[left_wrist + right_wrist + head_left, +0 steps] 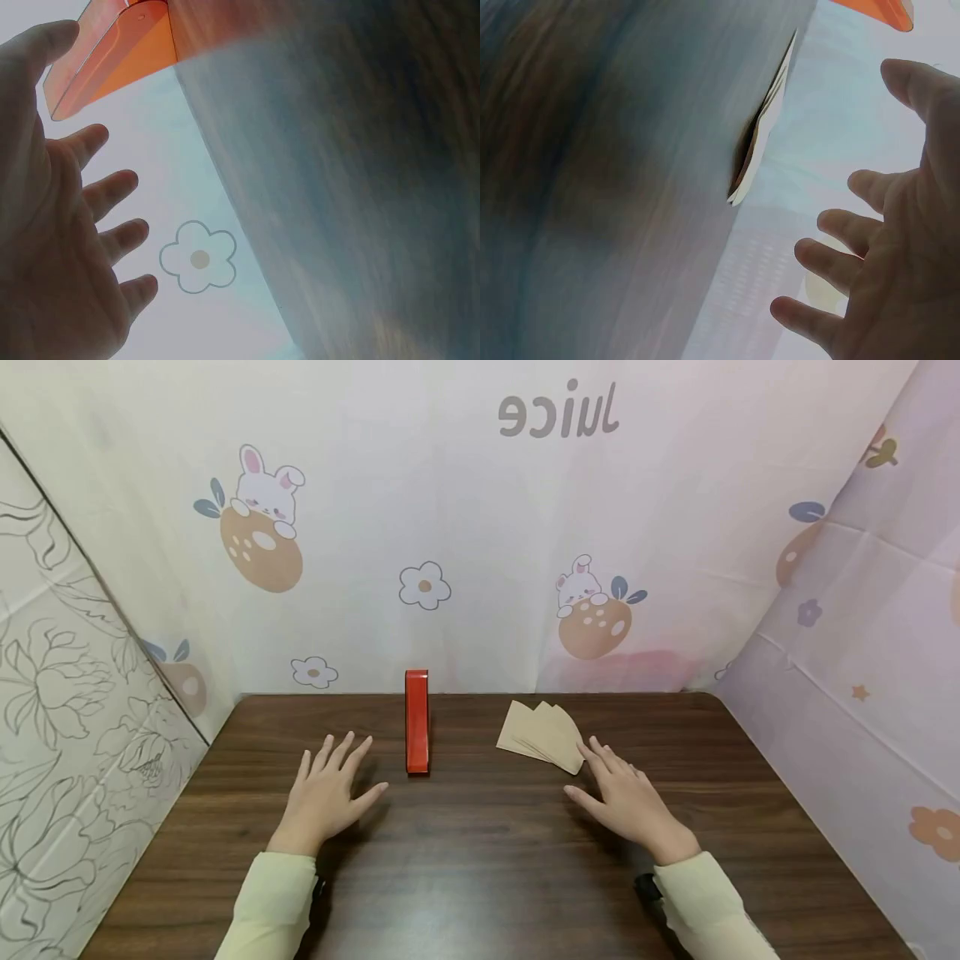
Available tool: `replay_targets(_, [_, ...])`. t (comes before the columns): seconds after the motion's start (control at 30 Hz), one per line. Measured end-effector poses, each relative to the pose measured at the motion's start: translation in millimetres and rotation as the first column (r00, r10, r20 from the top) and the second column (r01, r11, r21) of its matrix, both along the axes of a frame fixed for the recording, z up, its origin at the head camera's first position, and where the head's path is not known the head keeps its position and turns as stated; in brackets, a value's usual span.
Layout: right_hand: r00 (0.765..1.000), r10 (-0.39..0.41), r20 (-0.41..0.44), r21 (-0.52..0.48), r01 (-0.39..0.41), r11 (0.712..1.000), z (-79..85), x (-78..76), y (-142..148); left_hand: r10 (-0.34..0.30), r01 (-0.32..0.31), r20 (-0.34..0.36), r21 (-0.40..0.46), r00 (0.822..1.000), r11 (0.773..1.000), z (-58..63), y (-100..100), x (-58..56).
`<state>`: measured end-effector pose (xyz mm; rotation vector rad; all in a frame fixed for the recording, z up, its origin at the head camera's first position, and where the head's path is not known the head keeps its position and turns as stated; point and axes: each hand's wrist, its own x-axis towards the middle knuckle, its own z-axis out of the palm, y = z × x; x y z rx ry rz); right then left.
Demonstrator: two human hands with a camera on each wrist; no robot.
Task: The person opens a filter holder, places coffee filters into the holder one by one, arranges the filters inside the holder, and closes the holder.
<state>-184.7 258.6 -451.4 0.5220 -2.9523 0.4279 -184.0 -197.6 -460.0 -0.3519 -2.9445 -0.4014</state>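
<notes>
My left hand (324, 797) hovers over the left part of the table, palm down with fingers spread, holding nothing. Just to its right stands a narrow, upright red holder (417, 722); in the left wrist view the glossy holder (131, 56) shows a slanted side beyond the thumb. Overlapping tan paper pieces (543, 735), shaped like cone coffee filters, lie fanned out right of centre. My right hand (626, 793) is spread near their right edge, and its fingertips appear close to them from above. In the right wrist view a gap separates the papers (761, 135) from the fingers.
The dark wood-grain table (480, 877) ends at a printed cloth backdrop (480, 510) behind the holder and papers. Patterned cloth also hangs on the right, and a floral panel (67, 710) stands on the left.
</notes>
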Motion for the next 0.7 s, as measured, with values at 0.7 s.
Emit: replay_targets(0.7, [0.993,0.121,0.007,-0.099,-0.120,0.988,1.6,-9.7,-34,-0.123,0.125,-0.023,0.139,0.992,0.982,-6.1,-4,-21.2])
